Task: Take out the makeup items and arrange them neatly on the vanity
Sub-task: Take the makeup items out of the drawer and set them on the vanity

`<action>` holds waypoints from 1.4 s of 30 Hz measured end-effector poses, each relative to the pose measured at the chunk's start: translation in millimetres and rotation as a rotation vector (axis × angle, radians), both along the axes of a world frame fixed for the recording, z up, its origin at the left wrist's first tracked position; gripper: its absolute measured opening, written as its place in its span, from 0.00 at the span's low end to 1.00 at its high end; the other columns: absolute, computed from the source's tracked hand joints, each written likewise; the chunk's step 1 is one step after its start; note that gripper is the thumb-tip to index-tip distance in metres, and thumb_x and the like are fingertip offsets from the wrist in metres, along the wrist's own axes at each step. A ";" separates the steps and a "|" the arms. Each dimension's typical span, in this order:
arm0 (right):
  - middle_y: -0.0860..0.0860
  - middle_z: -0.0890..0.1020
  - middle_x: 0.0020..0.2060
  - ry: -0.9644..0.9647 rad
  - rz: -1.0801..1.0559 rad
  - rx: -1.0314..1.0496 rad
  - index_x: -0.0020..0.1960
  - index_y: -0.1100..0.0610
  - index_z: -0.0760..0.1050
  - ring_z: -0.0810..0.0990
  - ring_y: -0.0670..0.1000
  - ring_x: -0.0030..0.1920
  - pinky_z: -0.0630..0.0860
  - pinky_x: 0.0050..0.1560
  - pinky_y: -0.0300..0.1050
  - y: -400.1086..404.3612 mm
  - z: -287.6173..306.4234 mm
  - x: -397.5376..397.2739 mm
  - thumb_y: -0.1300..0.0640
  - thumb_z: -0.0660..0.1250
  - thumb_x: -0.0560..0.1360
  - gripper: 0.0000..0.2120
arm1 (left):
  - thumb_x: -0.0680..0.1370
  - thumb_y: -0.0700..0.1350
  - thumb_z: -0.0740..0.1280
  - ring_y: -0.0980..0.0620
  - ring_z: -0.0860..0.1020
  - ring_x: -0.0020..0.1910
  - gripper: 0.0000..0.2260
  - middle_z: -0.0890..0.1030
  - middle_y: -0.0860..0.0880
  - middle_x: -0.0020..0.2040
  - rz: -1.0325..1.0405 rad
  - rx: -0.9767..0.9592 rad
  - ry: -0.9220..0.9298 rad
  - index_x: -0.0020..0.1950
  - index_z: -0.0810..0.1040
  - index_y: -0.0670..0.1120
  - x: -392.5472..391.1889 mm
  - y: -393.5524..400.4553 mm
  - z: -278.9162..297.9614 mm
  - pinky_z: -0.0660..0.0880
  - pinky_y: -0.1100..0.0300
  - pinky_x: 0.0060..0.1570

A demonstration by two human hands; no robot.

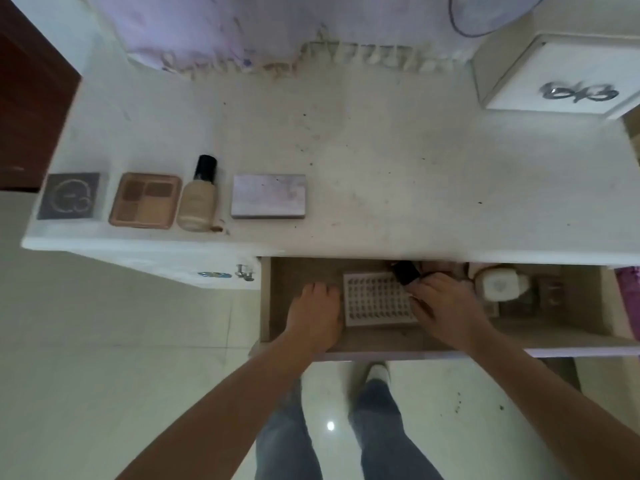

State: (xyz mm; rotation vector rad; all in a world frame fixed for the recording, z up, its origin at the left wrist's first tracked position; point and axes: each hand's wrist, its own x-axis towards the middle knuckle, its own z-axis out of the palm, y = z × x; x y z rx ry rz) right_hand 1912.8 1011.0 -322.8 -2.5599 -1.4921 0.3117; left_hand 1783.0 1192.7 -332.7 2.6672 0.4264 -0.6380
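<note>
Four makeup items lie in a row along the front left of the white vanity top (381,168): a grey square compact (71,196), an eyeshadow palette (145,200), a foundation bottle (199,197) lying flat with a black cap, and a lilac rectangular case (269,196). Below the top, a drawer (304,341) stands pulled out. In it lies a white tray of false lashes (375,299). My left hand (317,311) rests inside the drawer just left of that tray, fingers relaxed. My right hand (443,303) grips a small black item (405,272) at the tray's far right corner.
A white container (500,285) and darker items sit in the drawer's right part. A white box with a silver ornament (561,77) stands at the back right of the vanity. A fringed lilac cloth (242,36) hangs along the back. Tiled floor and my legs are below.
</note>
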 end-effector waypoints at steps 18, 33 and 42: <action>0.56 0.83 0.41 -0.134 0.048 -0.465 0.44 0.57 0.80 0.81 0.59 0.36 0.77 0.30 0.47 -51.3 -71.9 55.6 0.58 0.76 0.50 0.22 | 0.73 0.46 0.69 0.42 0.55 0.73 0.39 0.56 0.41 0.73 0.079 0.156 0.179 0.75 0.49 0.40 69.6 -47.9 -57.2 0.52 0.50 0.73; 0.58 0.63 0.63 0.241 -0.072 -0.353 0.70 0.53 0.59 0.68 0.59 0.59 0.70 0.53 0.45 -67.4 -21.3 51.2 0.47 0.72 0.63 0.40 | 0.74 0.50 0.68 0.50 0.75 0.52 0.11 0.79 0.50 0.51 -0.207 0.202 -0.162 0.55 0.78 0.47 20.8 -48.2 2.6 0.74 0.62 0.47; 0.61 0.70 0.59 0.239 0.024 0.117 0.67 0.59 0.66 0.74 0.60 0.53 0.70 0.49 0.45 -51.7 49.3 57.2 0.45 0.70 0.59 0.40 | 0.73 0.46 0.69 0.57 0.72 0.31 0.11 0.76 0.48 0.31 0.588 -0.272 -0.649 0.37 0.77 0.39 8.5 -25.7 77.0 0.67 0.72 0.33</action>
